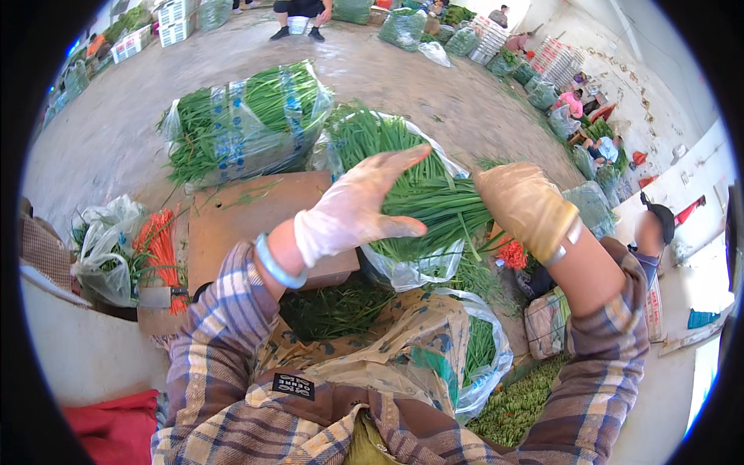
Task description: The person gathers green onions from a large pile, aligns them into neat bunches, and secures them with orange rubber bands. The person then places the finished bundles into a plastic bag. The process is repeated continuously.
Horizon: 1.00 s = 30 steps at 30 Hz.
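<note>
My right hand (514, 203), in a pale yellowish glove, is closed around one end of a bunch of long green leaves, likely garlic chives (439, 206). The bunch reaches leftward from the fist. My left hand (357, 206), in a thin white glove, has its thumb and fingers spread wide beside the free end of the bunch. Whether it touches the leaves I cannot tell. Behind both hands, an opened plastic bag (401, 276) holds more of the same greens (375, 136). A brown board (256, 221) lies to the left, with a few loose leaves on it.
A large plastic-wrapped bale of greens (250, 122) stands beyond the board. Orange ties (158, 232) and a cleaver (156, 297) lie at left. Another open bag (485, 349) is near my lap. A person in a dark cap (660, 218) is at right; others sit farther off.
</note>
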### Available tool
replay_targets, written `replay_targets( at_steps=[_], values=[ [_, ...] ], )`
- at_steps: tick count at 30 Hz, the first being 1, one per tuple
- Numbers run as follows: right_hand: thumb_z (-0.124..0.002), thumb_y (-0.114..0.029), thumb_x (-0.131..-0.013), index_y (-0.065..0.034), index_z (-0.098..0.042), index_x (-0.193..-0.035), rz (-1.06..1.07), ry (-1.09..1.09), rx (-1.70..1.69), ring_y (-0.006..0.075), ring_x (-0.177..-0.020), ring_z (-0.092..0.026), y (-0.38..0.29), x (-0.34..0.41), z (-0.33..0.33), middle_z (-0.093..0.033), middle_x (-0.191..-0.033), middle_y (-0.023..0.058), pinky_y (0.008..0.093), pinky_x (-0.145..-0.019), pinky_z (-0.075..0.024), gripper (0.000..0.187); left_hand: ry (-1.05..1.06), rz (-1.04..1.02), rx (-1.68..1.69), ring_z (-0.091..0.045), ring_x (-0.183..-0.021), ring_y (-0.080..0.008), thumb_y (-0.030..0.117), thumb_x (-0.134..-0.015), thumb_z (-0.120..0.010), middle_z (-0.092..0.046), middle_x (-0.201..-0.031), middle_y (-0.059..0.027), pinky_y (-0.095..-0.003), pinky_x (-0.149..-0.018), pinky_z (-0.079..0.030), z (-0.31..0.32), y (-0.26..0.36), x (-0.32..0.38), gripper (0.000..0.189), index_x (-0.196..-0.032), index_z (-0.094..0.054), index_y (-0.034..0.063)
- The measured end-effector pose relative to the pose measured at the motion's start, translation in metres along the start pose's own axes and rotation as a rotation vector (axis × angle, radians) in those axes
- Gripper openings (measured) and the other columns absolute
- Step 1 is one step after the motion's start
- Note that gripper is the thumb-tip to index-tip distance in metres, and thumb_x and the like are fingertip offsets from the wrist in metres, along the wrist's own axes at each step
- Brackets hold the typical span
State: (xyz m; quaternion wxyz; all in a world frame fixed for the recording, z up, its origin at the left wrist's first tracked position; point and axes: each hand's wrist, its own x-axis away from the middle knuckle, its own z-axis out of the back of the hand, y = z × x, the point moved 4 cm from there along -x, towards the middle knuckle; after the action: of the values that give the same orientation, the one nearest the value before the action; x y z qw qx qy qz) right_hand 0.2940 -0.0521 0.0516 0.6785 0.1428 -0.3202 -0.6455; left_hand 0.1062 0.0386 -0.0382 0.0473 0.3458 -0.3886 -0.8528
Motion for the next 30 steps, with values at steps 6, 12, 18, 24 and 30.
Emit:
replay_targets(
  at_steps=[6, 12, 18, 24, 30],
  values=[
    [-0.067, -0.012, -0.083, -0.0060, -0.061, -0.121, 0.262, 0.077, 0.181, 0.0248, -0.075, -0.074, -0.074, 0.020, 0.058, -0.066, -0.074, 0.0079, 0.0387, -0.059, -0.0557, 0.039, -0.416, 0.015, 0.336, -0.028, -0.150, -0.0311, 0.050, -0.061, -0.095, -0.034, -0.160, -0.0203, -0.0449, -0.123, -0.025, -0.017, -0.026, -0.018, 0.134, -0.161, -0.018, 0.0052],
    [-0.066, -0.014, -0.085, -0.0137, -0.059, -0.136, 0.451, 0.239, 0.203, 0.0223, -0.078, -0.073, -0.084, -0.024, 0.072, -0.068, -0.083, 0.0023, 0.0374, -0.063, -0.0571, 0.051, -0.521, 0.418, 1.513, -0.057, -0.128, -0.0236, 0.031, -0.066, -0.097, -0.059, -0.139, -0.0124, -0.0399, -0.111, -0.045, -0.076, -0.055, 0.080, 0.113, -0.156, -0.033, 0.0068],
    [-0.065, -0.006, -0.085, -0.0133, -0.059, -0.137, 0.487, 0.572, 0.219, 0.0317, -0.129, -0.058, -0.130, -0.060, 0.081, -0.060, -0.140, 0.0161, 0.0435, -0.111, -0.0458, 0.053, -0.084, 0.461, 1.672, -0.070, -0.099, -0.0270, 0.029, -0.067, -0.094, -0.068, -0.114, -0.0122, -0.0441, -0.092, -0.057, -0.097, -0.071, 0.145, 0.100, -0.148, -0.043, 0.0008],
    [-0.078, -0.020, -0.087, -0.0141, -0.028, -0.161, 0.084, 0.596, -1.276, 0.0304, -0.152, -0.030, -0.137, -0.036, 0.010, -0.035, -0.163, 0.0121, 0.0418, -0.120, -0.0355, 0.089, 0.421, 0.483, 1.639, -0.068, -0.103, -0.0243, 0.029, -0.080, -0.086, -0.069, -0.111, -0.0086, -0.0432, -0.096, -0.055, -0.063, -0.115, 0.173, 0.071, -0.138, -0.054, 0.0038],
    [-0.082, -0.018, -0.086, -0.0059, -0.015, -0.163, 0.024, 0.321, -1.527, 0.0307, -0.147, -0.037, -0.291, -0.077, -0.132, -0.035, -0.160, 0.0218, 0.0372, -0.119, -0.0303, 0.103, 0.761, 0.711, 1.822, -0.068, -0.106, -0.0225, 0.025, -0.090, -0.079, -0.070, -0.115, -0.0064, -0.0436, -0.096, -0.057, -0.086, -0.168, 0.186, 0.043, -0.125, -0.061, 0.0070]
  ],
)
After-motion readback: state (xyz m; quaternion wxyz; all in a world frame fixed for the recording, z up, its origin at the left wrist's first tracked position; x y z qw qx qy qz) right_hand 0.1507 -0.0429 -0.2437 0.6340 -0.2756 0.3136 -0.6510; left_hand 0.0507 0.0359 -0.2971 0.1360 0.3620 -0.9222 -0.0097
